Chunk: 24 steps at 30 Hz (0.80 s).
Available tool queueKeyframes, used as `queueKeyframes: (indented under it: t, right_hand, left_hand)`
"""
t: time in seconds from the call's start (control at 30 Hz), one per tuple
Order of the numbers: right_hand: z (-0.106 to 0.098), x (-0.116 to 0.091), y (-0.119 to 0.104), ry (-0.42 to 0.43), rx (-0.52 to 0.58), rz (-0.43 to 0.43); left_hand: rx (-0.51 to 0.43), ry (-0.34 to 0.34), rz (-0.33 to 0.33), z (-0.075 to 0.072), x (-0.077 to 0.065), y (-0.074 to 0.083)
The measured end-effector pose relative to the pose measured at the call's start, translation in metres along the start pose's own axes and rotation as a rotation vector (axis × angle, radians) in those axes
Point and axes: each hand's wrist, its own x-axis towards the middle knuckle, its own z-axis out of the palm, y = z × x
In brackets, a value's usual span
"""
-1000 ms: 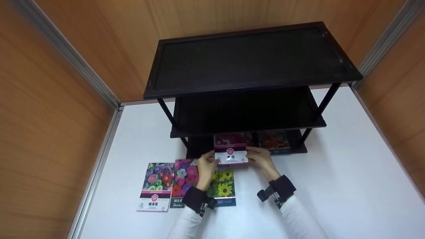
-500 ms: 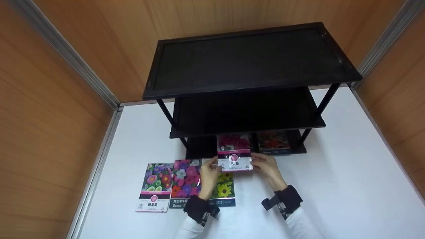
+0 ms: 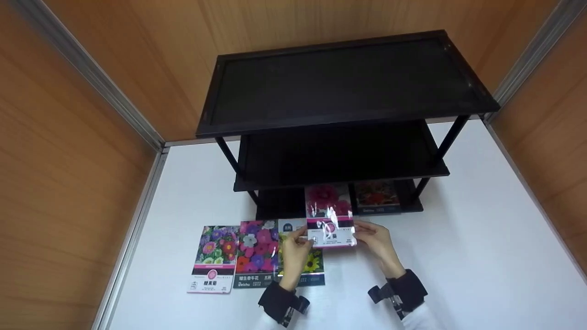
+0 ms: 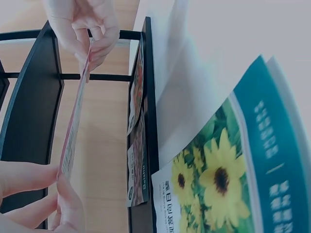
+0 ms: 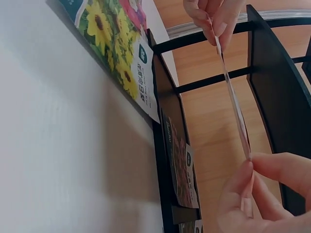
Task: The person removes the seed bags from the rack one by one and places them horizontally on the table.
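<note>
My left hand (image 3: 295, 256) and right hand (image 3: 378, 243) pinch the two side edges of a seed packet (image 3: 329, 231) with pink flowers, a black band and a white lower panel. It is held in front of the rack's bottom shelf, raised above it. The left wrist view shows the packet (image 4: 73, 124) edge-on between both thumbs and fingers. Below my left hand, a yellow-flower seed packet (image 3: 312, 263) lies on the table, partly covered by that hand. On the bottom shelf lie a red-flower seed packet (image 3: 378, 197) and a darker seed packet (image 5: 181, 165), largely hidden in the head view.
A black three-tier rack (image 3: 348, 82) stands at the back, its middle shelf (image 3: 339, 153) overhanging the bottom one. A mixed-daisy seed packet (image 3: 214, 256) and a pink-and-purple flower packet (image 3: 257, 247) lie on the white table (image 3: 481, 256). Wooden panels (image 3: 82, 183) enclose the sides.
Both hands have drawn the pink-flower packet toward me and slightly right, out from the bottom shelf's front, so more of its picture shows. The packets on the table have stayed put.
</note>
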Motion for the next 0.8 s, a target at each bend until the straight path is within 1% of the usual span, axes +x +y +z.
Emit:
queueKeyframes:
  t: [0.17,0.3,0.47,0.6,0.63,0.8]
  right_hand:
    - [-0.004,-0.004,0.007,0.005,-0.018,-0.009]
    - [-0.004,-0.010,0.005,0.030,-0.017,-0.014]
    - [-0.004,-0.015,0.007,0.044,-0.067,0.016]
    - [-0.005,-0.018,0.010,0.042,-0.099,-0.004]
    - [-0.006,-0.018,0.012,0.040,-0.100,-0.009]
    - [-0.007,-0.020,0.016,0.039,-0.106,-0.020]
  left_hand:
    - [0.031,0.004,-0.006,0.003,-0.007,-0.002]
    - [0.054,0.002,-0.014,0.005,-0.013,-0.003]
    - [0.089,-0.007,0.008,0.007,-0.019,-0.006]
    - [0.106,-0.008,0.020,0.008,-0.023,-0.010]
    - [0.108,-0.008,0.029,0.009,-0.024,-0.010]
    - [0.121,0.003,0.033,0.010,-0.029,-0.013]
